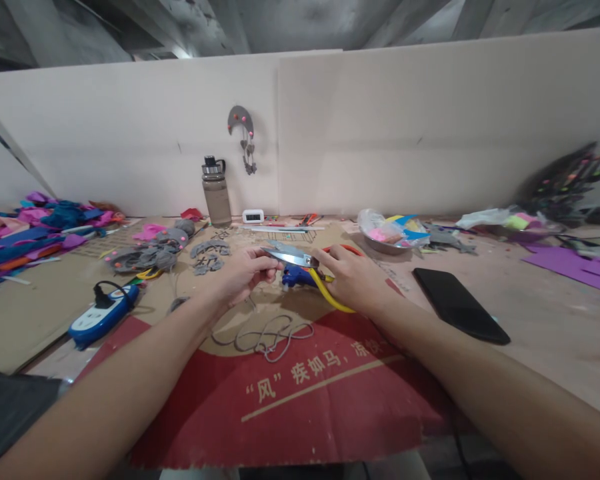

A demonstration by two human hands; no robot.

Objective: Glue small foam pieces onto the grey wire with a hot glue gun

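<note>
My right hand (353,277) is closed round the yellow and orange handles of a pair of scissors (293,255), whose metal blades point left. My left hand (247,273) is closed in a pinch at the blade tips, holding something small that I cannot make out. A blue glue gun (299,276) lies on the cardboard just behind and below the blades. A grey cord (267,337) lies looped on the red printed cardboard (305,400) under my hands.
A black phone (460,305) lies to the right. A blue power strip (103,315) sits at left, with grey felt cut-outs (147,257) and coloured felt scraps (25,233) behind it. A water bottle (217,193), a small white clock (253,216) and a metal bowl (387,237) stand by the white partition.
</note>
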